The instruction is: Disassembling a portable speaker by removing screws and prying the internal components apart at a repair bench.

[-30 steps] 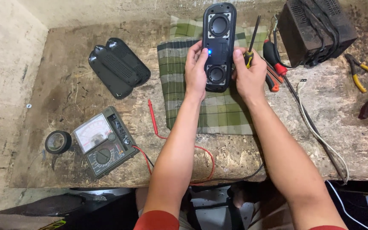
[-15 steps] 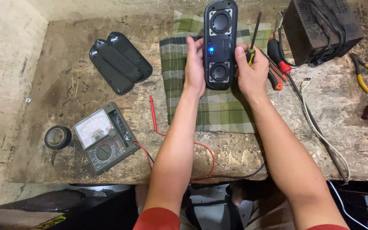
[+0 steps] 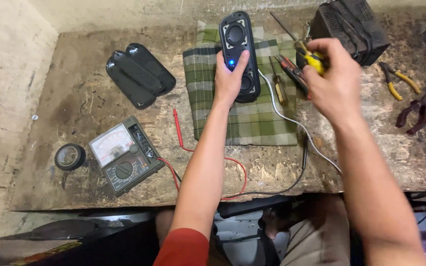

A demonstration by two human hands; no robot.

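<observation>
A long black speaker (image 3: 239, 37) with two round drivers and a lit blue light lies lengthwise on a green plaid cloth (image 3: 252, 120). My left hand (image 3: 229, 80) rests on the speaker's near half, fingers wrapped over it. My right hand (image 3: 332, 81) hovers to the right of the speaker, gripping a yellow-handled screwdriver (image 3: 309, 55) whose thin shaft points up and left. A second screwdriver (image 3: 278, 84) with an amber handle and red-handled pliers (image 3: 292, 71) lie on the cloth beside the speaker.
Two black speaker grilles (image 3: 139, 75) lie at the left. An analog multimeter (image 3: 124, 155) with red and black leads and a roll of black tape (image 3: 69, 156) sit near the front edge. A black box (image 3: 356, 24), yellow-handled pliers (image 3: 395, 81) and dark cutters (image 3: 417, 111) are at the right.
My right hand has left the speaker, moved right and picked up the yellow-handled screwdriver. My left hand stays on the speaker.
</observation>
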